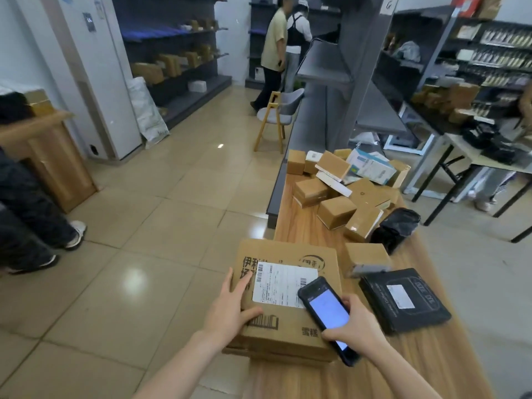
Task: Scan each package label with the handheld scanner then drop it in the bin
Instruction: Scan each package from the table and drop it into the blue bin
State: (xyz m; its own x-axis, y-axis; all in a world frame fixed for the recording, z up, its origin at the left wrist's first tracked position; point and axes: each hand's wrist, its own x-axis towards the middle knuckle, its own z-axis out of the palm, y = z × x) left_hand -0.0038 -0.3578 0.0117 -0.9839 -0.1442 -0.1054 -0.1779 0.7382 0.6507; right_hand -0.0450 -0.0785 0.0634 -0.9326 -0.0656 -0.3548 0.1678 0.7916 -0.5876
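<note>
Resting flat-fingered on the stiff, likely heavy cardboard carton (288, 326), the left hand (230, 309) could take the edge beneath it; the right hand (357, 326) grips the handheld scanner (325, 309).

Left hand (230, 309) palm down, fingers spread flat, right hand (355, 326) curled round the scanner (328, 309)

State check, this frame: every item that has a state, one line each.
big box: closed, on the table
label: face up on the big box
scanner: screen lit, over the label's right edge
left hand: flat, fingers straight, on the big box's top
right hand: grips the scanner
black package: flat on the table, no hand on it
box pile: jumbled at the table's far end
</note>
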